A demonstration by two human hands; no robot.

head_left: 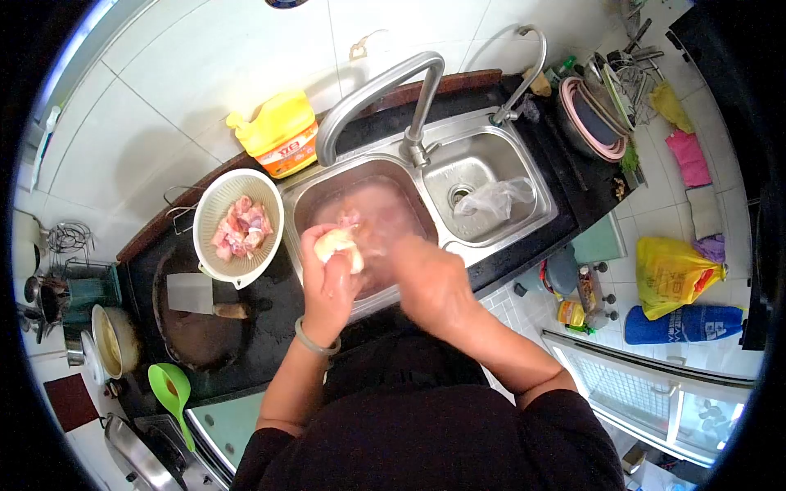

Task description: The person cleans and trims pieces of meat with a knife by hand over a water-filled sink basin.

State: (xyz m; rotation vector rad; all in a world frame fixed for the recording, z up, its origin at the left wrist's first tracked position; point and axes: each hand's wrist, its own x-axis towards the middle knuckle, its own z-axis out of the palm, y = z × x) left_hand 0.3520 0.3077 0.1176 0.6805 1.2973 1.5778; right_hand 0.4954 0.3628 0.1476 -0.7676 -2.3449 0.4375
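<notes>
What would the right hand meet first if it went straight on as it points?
The right hand would likely meet the cloudy water in the sink, though blur leaves its height unclear.

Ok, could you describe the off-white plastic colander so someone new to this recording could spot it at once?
Find the stainless-steel double sink; just beyond its left end sits the round, off-white plastic colander. Unlike the neighbouring yellow plastic jug and broad metal cleaver with a wooden handle, it is an open bowl holding pink raw meat pieces.
</notes>
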